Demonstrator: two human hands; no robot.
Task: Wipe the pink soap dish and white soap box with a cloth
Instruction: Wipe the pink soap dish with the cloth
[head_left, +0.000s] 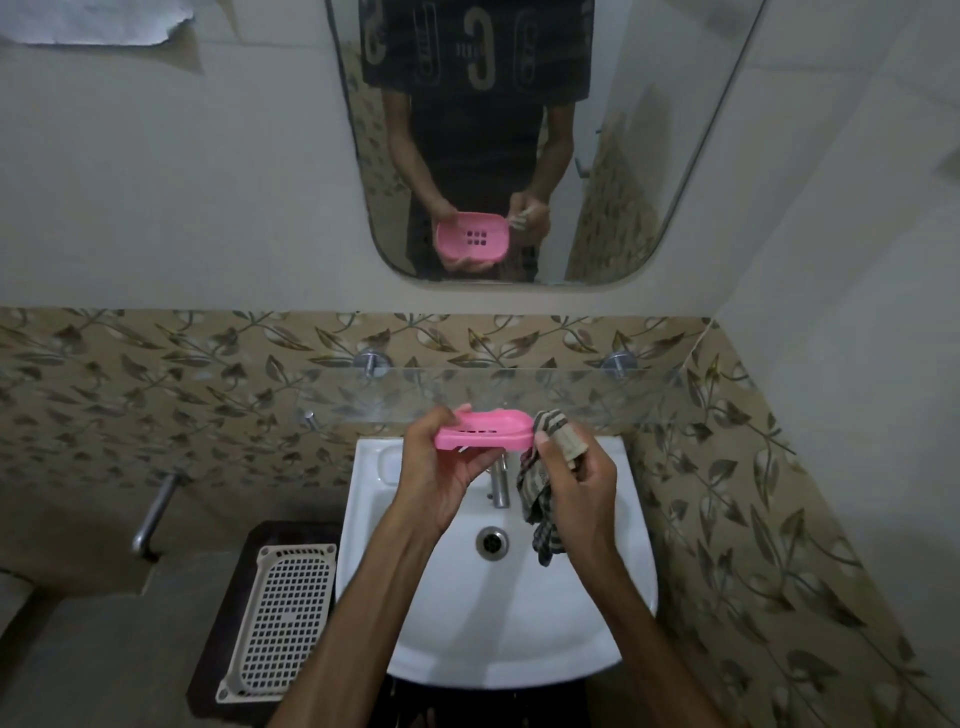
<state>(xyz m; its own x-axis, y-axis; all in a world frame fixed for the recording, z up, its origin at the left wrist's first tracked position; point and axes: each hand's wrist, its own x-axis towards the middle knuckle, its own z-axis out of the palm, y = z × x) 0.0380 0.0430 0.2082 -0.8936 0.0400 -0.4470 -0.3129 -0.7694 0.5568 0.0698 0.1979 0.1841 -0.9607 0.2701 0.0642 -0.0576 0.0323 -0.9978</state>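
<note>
Currently the left hand (436, 478) grips the pink dish (485, 430) by its left end, thumb on top, fingers curled under. Dish is held roughly level above the back of the sink (519, 623), just under the glass shelf (597, 389). The right hand (576, 488) has its fingers curled round a checked cloth (540, 499); a bunched part of the cloth touches the dish's right end, the rest hangs down over the basin beside the tap (500, 480). Thumb points up next to the dish edge.

The mirror (519, 156) shows the dish's underside with a block of square drain holes, both hands at its ends.

White soap box: cannot tell which item it is. A white slotted tray (283, 618) lies on a dark stand left of the sink. A metal pipe (156, 514) sticks out of the wall further left.
</note>
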